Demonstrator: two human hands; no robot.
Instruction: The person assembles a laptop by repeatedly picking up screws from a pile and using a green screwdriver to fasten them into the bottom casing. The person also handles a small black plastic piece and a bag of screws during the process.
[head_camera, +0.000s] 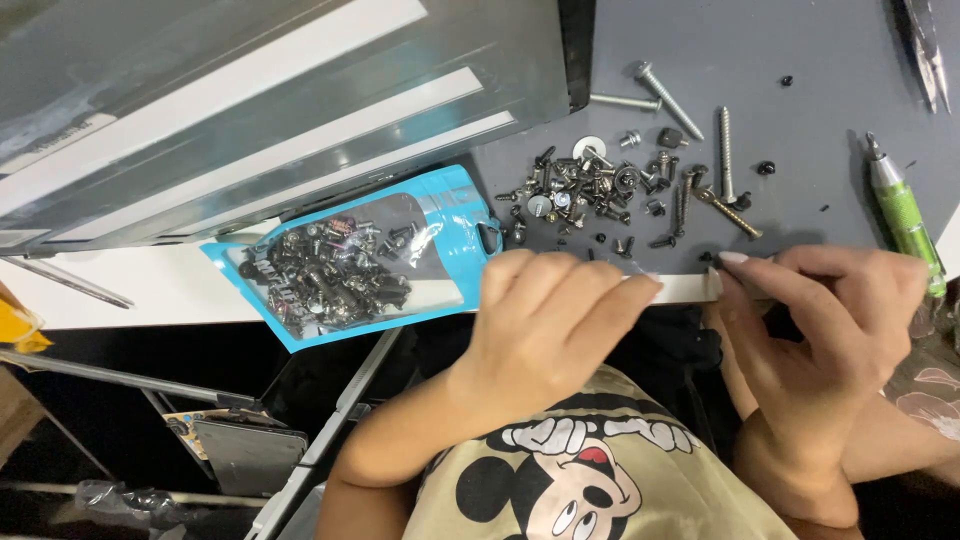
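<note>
Left hand (545, 320) curled at table (800, 200) edge, grip narrow, contents hidden. Right hand (820, 310) pinching a thin tool (745, 290) at the edge. Screws (610, 190) heaped just beyond fingertips; blue bag (350, 265) left, green screwdriver (905, 215) right.

At 9 o'clock from my left hand (545, 320) lies 1 blue pouch (350, 260), flat, rectangular, with a clear window showing dark screws, overhanging the white table edge (150, 295).
</note>
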